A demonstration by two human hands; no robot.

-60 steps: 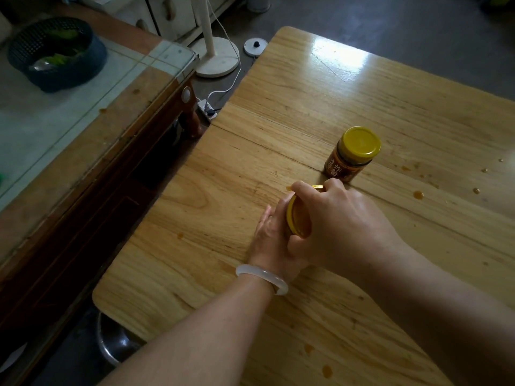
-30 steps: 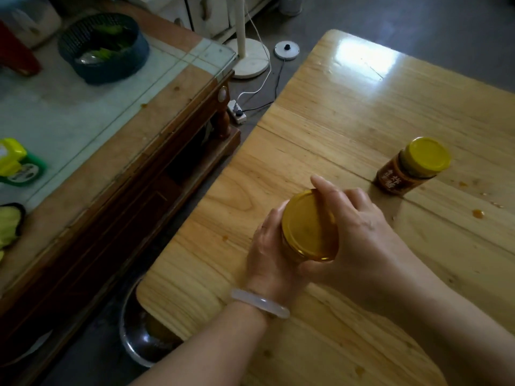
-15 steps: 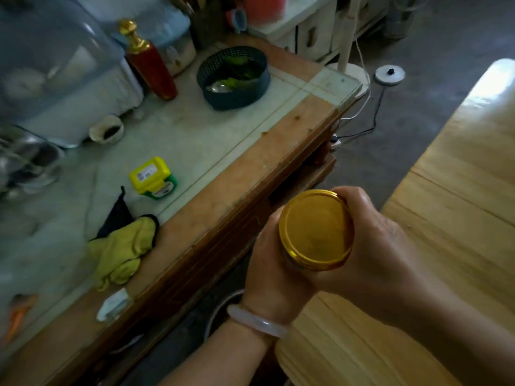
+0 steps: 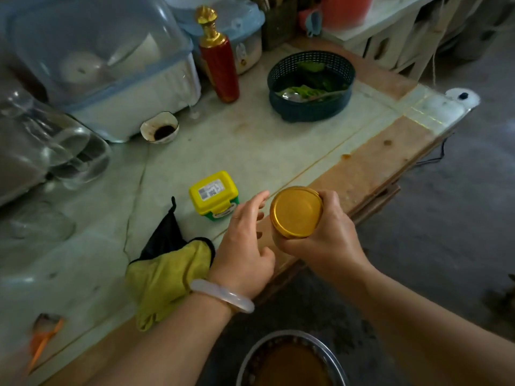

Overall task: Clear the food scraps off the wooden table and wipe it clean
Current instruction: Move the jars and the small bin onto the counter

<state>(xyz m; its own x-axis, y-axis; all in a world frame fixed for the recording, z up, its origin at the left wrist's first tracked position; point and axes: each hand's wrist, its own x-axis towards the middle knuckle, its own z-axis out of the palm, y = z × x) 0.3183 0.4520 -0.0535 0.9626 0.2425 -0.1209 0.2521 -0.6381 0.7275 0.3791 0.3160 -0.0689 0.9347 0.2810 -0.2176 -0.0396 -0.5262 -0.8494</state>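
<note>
Over the side table (image 4: 370,162) edge: right hand (image 4: 331,240) grips gold-lidded jar (image 4: 296,211), no label readable. Left hand (image 4: 245,246) open beside it, fingers spread. Yellow tub (image 4: 213,195), barcode sticker illegible; yellow cloth (image 4: 167,280) nearby.

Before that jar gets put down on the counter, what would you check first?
1. Right hand has a firm grip on the gold-lidded jar: ok.
2. Left hand free, fingers relaxed beside the jar: ok.
3. Lid fully tightened: cannot tell.
4. Bare counter within reach to land on: ok.
5. Yellow-lidded tub stands close by the landing path: not ok.
6. Yellow cloth handy for wiping: ok.
</note>
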